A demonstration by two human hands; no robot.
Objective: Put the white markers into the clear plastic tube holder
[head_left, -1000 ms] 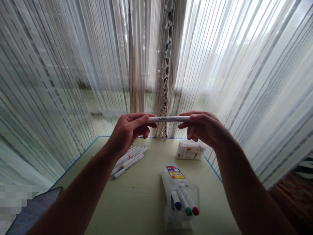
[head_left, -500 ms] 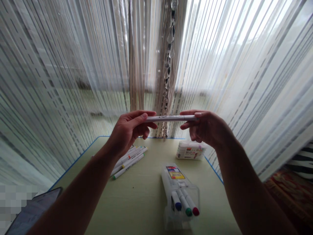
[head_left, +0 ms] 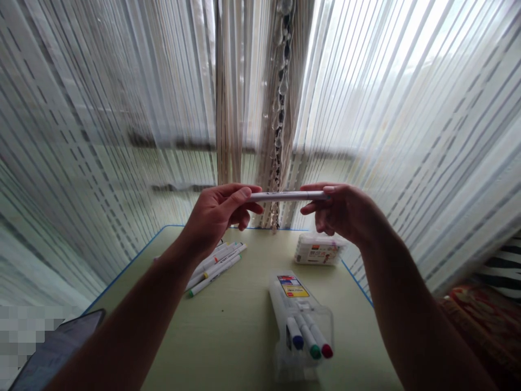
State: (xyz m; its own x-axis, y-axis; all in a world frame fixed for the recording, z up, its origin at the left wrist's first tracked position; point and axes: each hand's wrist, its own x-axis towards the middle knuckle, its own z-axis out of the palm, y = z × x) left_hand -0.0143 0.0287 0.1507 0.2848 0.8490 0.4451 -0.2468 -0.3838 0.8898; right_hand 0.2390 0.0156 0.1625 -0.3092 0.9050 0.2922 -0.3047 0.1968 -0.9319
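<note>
A white marker pen (head_left: pixel 280 196) is held level in the air above the far part of the table. My left hand (head_left: pixel 222 209) pinches one end between thumb and fingers. At the other end, with a bit of teal showing at the tip, my right hand (head_left: pixel 340 209) grips it the same way. Below and left, several white markers (head_left: pixel 217 266) lie in a loose pile, partly hidden by my left forearm. A clear plastic marker case (head_left: pixel 280 309) stands nearer me, with blue, green and red-tipped markers in it.
A white box with printed lettering (head_left: pixel 319 251) sits at the back right of the pale green table (head_left: pixel 228 342). A dark-edged tablet-like device (head_left: pixel 61 347) lies at the left edge. String curtains (head_left: pixel 122 108) and a bead strand (head_left: pixel 280 108) hang just behind the table.
Along the marker, my left thumb and fingers have shifted slightly to the right. My right hand and the marker stay nearly where they were.
</note>
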